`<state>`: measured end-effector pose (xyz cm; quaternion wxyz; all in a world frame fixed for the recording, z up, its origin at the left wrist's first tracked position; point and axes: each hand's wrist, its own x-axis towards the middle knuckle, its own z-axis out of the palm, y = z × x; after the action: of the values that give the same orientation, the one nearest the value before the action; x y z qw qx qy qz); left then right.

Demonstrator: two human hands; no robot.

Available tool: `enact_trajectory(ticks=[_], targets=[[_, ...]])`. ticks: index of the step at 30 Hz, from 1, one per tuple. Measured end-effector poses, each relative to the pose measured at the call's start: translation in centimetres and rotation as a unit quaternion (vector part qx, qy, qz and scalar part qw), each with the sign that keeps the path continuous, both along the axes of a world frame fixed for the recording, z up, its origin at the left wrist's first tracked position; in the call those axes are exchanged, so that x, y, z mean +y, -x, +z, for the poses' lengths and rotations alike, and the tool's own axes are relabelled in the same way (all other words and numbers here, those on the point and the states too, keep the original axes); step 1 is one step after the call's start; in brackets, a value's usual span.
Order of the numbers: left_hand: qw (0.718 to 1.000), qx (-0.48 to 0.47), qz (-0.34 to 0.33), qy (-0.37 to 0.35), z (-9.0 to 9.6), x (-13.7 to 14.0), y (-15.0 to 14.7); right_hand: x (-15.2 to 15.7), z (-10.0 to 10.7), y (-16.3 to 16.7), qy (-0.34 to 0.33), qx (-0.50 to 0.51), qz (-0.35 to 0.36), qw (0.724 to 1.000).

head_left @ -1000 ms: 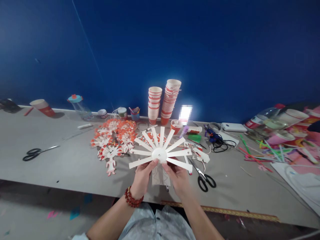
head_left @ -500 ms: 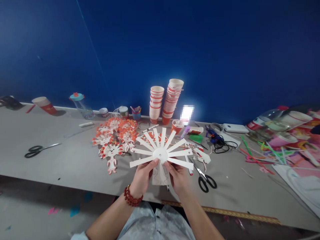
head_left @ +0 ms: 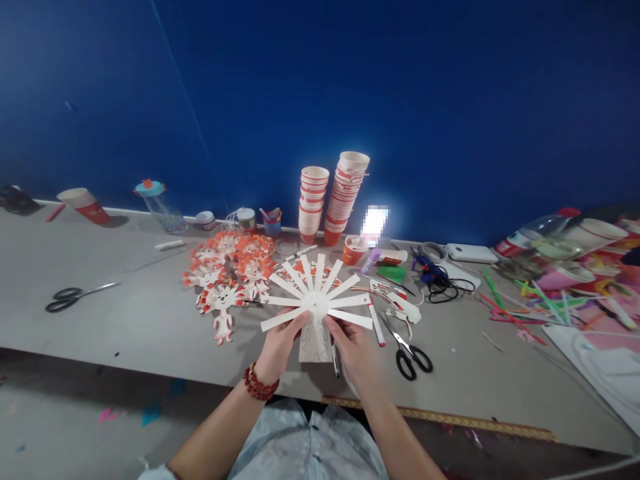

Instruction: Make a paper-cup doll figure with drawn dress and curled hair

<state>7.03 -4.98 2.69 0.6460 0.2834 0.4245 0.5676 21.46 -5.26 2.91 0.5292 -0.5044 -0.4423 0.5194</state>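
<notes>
Between both hands, above the front of the table, I hold a white cut paper cup (head_left: 315, 305). Its strips fan out from a round centre, and a wider bottom flap bears a pencilled body outline. My left hand (head_left: 280, 341), with a red bead bracelet at its wrist, pinches it at the lower left of the centre. On the lower right, the thumb and fingers of my right hand (head_left: 353, 345) grip it too. A pen (head_left: 335, 363) lies just behind the flap. Black-handled scissors (head_left: 413, 360) rest to the right of my right hand.
Finished orange-and-white paper figures (head_left: 225, 267) are heaped at the left. Two cup stacks (head_left: 341, 200) stand near the blue wall. Another pair of scissors (head_left: 75, 297) lies far left. A glue gun (head_left: 433, 267) and a pile of coloured scraps (head_left: 575, 293) are at the right.
Both hands and the cut paper cup have shifted slightly left. The grip stays the same, and more of the pen and the red-capped marker shows on the right.
</notes>
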Motion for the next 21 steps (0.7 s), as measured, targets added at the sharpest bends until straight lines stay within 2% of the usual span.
enact_trajectory(ticks=[2, 4, 7, 10, 12, 15, 18, 21], targets=[[1.0, 0.014, 0.007, -0.002, -0.5, 0.3, 0.5, -0.1, -0.4, -0.6, -0.016, -0.072, 0.001, 0.997], [0.999, 0.037, 0.014, 0.006, -1.0, 0.6, 1.1, -0.5, -1.1, -1.5, -0.052, -0.177, -0.009, 0.983], [0.998, 0.059, 0.016, 0.015, -1.4, 1.0, 1.7, -1.2, -2.6, -2.6, -0.102, -0.364, -0.003, 0.926], [0.998, 0.069, 0.001, 0.008, -1.4, 1.3, 1.6, -1.6, -4.0, -3.0, -0.142, -0.492, 0.027, 0.859], [0.997, 0.073, -0.006, 0.009, -1.3, 1.4, 1.2, -1.5, -4.6, -3.2, -0.156, -0.541, 0.029, 0.826], [0.998, 0.054, -0.018, -0.004, -1.1, 1.5, 0.6, -0.9, -4.7, -4.1, -0.153, -0.587, 0.007, 0.795], [0.998, 0.043, -0.052, 0.006, -1.3, 1.6, 0.1, -0.3, -4.2, -5.3, -0.162, -0.608, -0.023, 0.777], [0.998, 0.02, -0.063, 0.016, -1.8, 1.7, -0.4, -0.3, -3.7, -5.9, -0.184, -0.602, -0.032, 0.776]])
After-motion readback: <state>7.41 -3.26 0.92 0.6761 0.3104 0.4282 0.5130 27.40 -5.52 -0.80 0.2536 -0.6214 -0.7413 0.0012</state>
